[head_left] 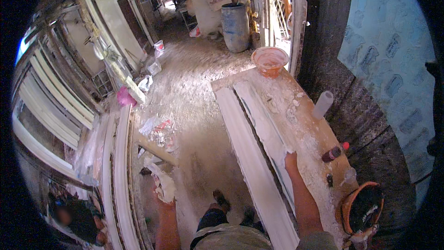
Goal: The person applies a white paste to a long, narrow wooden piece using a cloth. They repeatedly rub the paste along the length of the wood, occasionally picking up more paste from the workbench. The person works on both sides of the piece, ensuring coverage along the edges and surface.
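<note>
My left hand hangs low on the left, its fingers closed round a ragged, off-white clump that looks like wet plaster or plaster-soaked fibre. My right hand reaches over the worktable, closed at the edge of a long white moulding strip. A small white bit shows at its fingertips, too small to name. Beside that strip, across a dark gap, lies a second long white moulding along the table's left edge.
The plaster-smeared worktable bears an orange basin, a pale plastic bottle, a dark bottle and an orange bucket. More mouldings line the left. A person is at lower left; a blue barrel stands farther off.
</note>
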A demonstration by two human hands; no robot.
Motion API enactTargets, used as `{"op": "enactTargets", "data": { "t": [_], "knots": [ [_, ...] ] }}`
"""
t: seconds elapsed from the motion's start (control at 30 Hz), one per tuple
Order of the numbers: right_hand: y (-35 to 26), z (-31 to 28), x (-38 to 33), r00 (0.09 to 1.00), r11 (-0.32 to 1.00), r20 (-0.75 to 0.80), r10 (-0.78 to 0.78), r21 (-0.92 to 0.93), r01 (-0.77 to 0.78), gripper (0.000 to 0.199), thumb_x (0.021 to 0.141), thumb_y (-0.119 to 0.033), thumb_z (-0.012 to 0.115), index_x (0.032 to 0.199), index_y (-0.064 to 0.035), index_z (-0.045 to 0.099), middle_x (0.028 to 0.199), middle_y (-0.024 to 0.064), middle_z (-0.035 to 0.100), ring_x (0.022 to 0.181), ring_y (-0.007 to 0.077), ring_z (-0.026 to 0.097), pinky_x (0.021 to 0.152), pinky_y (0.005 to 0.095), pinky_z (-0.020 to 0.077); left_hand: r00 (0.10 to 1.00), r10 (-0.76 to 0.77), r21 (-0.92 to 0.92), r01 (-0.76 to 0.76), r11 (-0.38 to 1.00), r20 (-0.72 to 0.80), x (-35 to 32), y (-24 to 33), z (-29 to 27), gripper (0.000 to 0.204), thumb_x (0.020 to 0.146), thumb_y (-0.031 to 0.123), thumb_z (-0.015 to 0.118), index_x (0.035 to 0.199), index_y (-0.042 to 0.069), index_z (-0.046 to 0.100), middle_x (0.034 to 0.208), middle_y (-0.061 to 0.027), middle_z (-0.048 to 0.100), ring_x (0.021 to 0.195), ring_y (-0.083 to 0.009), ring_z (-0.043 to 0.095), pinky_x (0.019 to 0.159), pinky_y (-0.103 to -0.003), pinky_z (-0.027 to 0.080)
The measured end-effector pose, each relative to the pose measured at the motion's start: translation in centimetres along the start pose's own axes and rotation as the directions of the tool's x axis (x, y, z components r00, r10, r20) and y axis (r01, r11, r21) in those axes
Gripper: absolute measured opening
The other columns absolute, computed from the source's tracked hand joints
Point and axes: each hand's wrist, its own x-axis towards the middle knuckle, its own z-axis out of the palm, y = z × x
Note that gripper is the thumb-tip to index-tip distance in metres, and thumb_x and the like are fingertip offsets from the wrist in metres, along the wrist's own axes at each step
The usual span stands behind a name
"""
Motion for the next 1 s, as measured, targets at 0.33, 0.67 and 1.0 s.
{"op": "enactTargets", "data": {
  "t": [0.33, 0.67, 1.0],
  "knots": [
    [-13.1, 18.5, 21.2, 0.971, 0.806, 0.143, -0.191, -0.542, 0.239, 0.017, 0.079, -0.005, 0.057, 0.094, 0.0010, 0.061, 0.086, 0.0138, 0.066, 0.091, 0.0291, 0.062, 0.078, 0.0410, 0.0486, 0.995, -0.095, 0.063, 0.093, 0.994, 0.017, 26.6, -5.8, 4.0, 0.044, 0.087, 0.037, 0.056, 0.120, 0.008, 0.056, 0.104, -0.0085, 0.063, 0.089, -0.0226, 0.063, 0.074, -0.034, 0.055],
    [-24.1, 28.4, 33.4, 0.970, 0.959, -0.006, 0.243, -0.146, -0.241, 0.044, 0.075, -0.012, 0.069, 0.108, 0.0057, 0.045, 0.100, 0.0210, 0.061, 0.096, 0.0322, 0.061, 0.085, 0.0421, 0.0476, 0.990, -0.119, 0.234, 0.099, 0.967, 0.074, 48.7, -10.5, 12.4, 0.057, 0.084, 0.043, 0.060, 0.127, 0.005, 0.051, 0.109, -0.0104, 0.063, 0.089, -0.0247, 0.065, 0.070, -0.035, 0.057],
    [-26.2, 26.2, 34.1, 0.965, 0.971, 0.110, 0.240, -0.030, -0.238, 0.030, 0.069, -0.008, 0.068, 0.092, 0.0094, 0.060, 0.092, 0.0215, 0.066, 0.087, 0.0300, 0.065, 0.078, 0.0398, 0.0524, 0.677, -0.585, -0.136, 0.698, 0.703, 0.447, 55.2, -17.5, 12.2, 0.051, 0.087, 0.030, 0.057, 0.129, 0.003, 0.049, 0.111, -0.0165, 0.060, 0.085, -0.0272, 0.064, 0.064, -0.036, 0.057]
  ]
}}
